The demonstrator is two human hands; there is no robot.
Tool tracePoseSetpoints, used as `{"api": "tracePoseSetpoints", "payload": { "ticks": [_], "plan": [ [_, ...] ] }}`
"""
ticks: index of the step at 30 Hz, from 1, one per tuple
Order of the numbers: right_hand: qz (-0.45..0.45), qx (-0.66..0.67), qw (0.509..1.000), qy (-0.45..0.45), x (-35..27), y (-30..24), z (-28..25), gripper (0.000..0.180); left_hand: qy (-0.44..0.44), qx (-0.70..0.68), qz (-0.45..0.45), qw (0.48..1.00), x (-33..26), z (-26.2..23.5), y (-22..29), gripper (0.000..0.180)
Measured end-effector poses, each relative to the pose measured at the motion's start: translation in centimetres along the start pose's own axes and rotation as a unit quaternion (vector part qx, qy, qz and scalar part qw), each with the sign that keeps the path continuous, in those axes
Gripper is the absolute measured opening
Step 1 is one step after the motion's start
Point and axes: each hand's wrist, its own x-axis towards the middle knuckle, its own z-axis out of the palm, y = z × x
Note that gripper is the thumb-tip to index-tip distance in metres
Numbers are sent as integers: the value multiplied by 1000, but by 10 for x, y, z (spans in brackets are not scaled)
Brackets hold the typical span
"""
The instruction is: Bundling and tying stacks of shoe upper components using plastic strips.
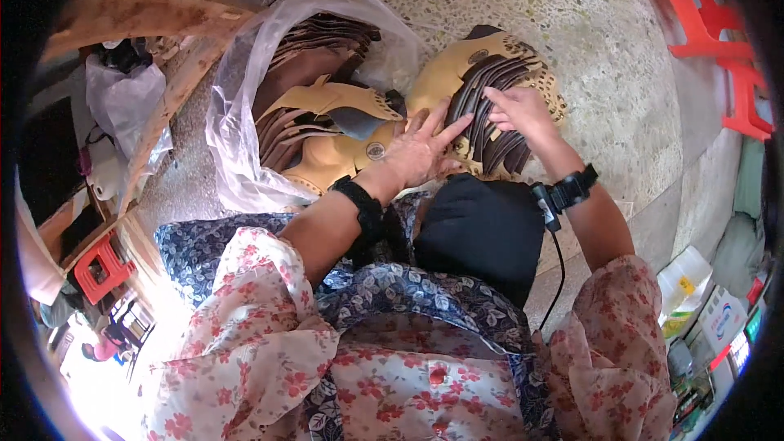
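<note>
A fanned stack of dark brown leather pieces [471, 98] lies on tan cut leather pieces [445, 73] with rows of punched holes along their edges. My left hand [418, 149] rests with fingers spread, its fingertips against the left side of the fanned stack. Over the stack's right part is my right hand [523, 111], fingers curled in and thumb and forefinger close together; whether a piece is between them I cannot make out. Left of my hands, a clear plastic bag [224, 126] lies spread around more brown pieces [306, 73] and tan pieces [327, 100].
Speckled stone floor [604, 57] surrounds the pieces. Red plastic stools [694, 8] stand at the far right. A wooden frame [155, 16] rises on the left beside a hanging plastic bag [122, 94]. Black cloth [482, 233] covers my lap. A black cable [562, 269] hangs from my right wrist strap.
</note>
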Motion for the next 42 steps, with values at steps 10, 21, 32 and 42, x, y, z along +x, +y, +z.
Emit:
{"api": "tracePoseSetpoints", "payload": {
  "ticks": [10, 21, 32, 42],
  "plan": [
    [-453, -477, 752, 44, -2, -3, 4, 49, 31, -103, 66, 992, 2, 11, -22, 80],
    [-474, -532, 700, 41, 11, -18, -7, 57, 42, -207, -143, 967, -105, 5, -69, 28],
    [-491, -583, 647, 2, 13, -39, -2, 55, 313, 43, -238, 918, -111, -21, -122, 87],
    [-478, -505, 718, 37, -2, -22, -18, 49, 307, -21, -275, 911, -104, -29, -146, 73]
  ]
}}
